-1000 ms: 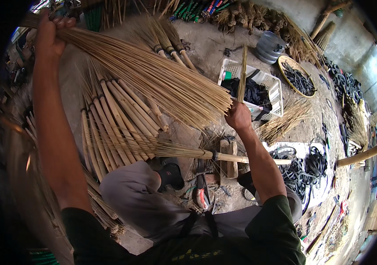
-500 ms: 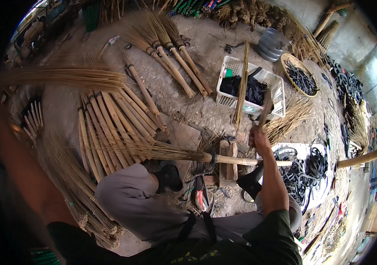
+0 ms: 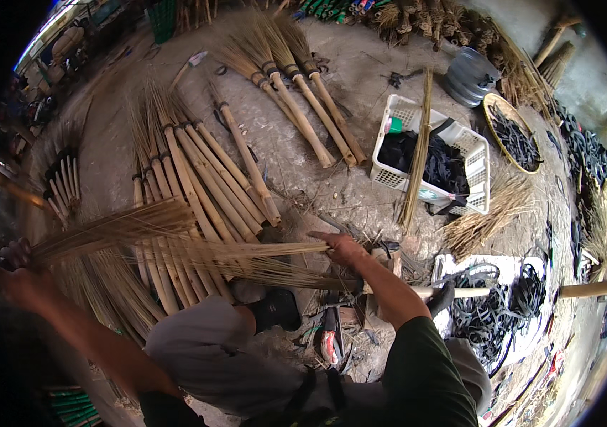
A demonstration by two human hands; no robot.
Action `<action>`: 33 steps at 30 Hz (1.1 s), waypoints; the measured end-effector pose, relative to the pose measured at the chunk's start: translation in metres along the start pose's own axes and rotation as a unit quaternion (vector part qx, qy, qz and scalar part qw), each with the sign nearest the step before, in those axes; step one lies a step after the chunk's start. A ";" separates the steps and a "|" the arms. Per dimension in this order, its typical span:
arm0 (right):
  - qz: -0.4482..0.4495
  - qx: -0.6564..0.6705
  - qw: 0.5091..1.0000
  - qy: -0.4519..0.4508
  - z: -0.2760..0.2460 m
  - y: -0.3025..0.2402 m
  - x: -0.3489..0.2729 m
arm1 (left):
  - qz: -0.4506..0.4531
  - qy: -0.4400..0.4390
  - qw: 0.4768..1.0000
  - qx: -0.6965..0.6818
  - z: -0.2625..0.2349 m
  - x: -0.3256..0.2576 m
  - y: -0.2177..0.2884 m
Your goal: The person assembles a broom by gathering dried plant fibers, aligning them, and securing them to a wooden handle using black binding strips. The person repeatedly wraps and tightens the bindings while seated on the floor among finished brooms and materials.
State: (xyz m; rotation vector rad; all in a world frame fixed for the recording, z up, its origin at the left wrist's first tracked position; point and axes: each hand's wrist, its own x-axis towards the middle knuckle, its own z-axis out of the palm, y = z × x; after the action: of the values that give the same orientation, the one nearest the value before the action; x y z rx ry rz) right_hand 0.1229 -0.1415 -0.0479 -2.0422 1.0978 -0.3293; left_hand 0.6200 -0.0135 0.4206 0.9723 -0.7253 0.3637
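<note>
**Straw bundle stretched between two hands**

A long bundle of thin, dry broom straws [image 3: 175,238] runs across the lap, above the concrete floor [image 3: 360,78]. The right hand [image 3: 342,248] closes around one end; the left hand [image 3: 15,257], blurred at the far left, is fisted on the other. Beneath it lie rows of finished brooms [image 3: 196,178] with pale stick handles. Beyond, a white slatted plastic crate [image 3: 471,153] holds black strips and a green-capped bottle, a loose straw sheaf [image 3: 417,153] laid across it. A round woven tray [image 3: 513,135] holds more black strips.
</note>
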 end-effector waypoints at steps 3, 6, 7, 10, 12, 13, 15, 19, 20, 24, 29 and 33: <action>-0.106 -0.002 0.992 0.070 0.022 0.007 0.033 | -0.041 0.038 0.998 -0.026 0.017 -0.019 0.002; -0.083 0.257 0.940 0.211 -0.001 -0.007 0.047 | -0.043 -0.002 0.999 -0.013 0.026 -0.027 0.000; -0.044 0.358 0.904 0.230 -0.019 -0.016 0.046 | -0.041 -0.033 0.999 -0.009 0.026 -0.029 -0.001; 0.034 0.401 0.863 0.306 -0.089 -0.040 0.033 | -0.075 -0.067 0.993 -0.068 0.028 -0.030 0.001; -0.012 0.537 0.747 0.392 -0.107 -0.055 0.022 | -0.069 -0.078 0.992 -0.076 0.031 -0.033 0.004; 0.075 0.546 0.730 0.403 -0.106 -0.059 0.017 | -0.063 -0.070 0.993 -0.073 0.034 -0.037 0.005; 0.187 0.554 0.697 0.415 -0.087 -0.058 0.012 | -0.087 -0.012 0.995 -0.055 0.040 -0.045 0.007; 0.364 0.435 0.683 0.459 -0.024 -0.027 0.039 | -0.141 0.030 0.988 -0.049 0.045 -0.054 0.010; 0.367 0.431 0.675 0.473 -0.015 -0.015 0.050 | -0.152 0.027 0.987 -0.052 0.044 -0.055 0.009; 0.342 0.413 0.661 0.525 -0.001 0.025 0.087 | -0.157 0.018 0.987 -0.041 0.039 -0.054 -0.001; 0.282 0.208 0.808 0.473 -0.010 0.033 0.125 | -0.130 0.011 0.991 0.003 0.048 -0.065 -0.015; 0.283 0.218 0.810 0.465 -0.021 0.034 0.168 | -0.125 0.019 0.991 0.042 0.059 -0.075 -0.019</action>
State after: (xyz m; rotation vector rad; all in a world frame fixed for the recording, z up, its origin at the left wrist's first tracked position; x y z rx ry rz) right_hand 0.1909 -0.2971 -0.0805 -1.0030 1.9125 -1.2122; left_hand 0.5546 -0.0709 0.3778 1.1191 -0.5494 0.1927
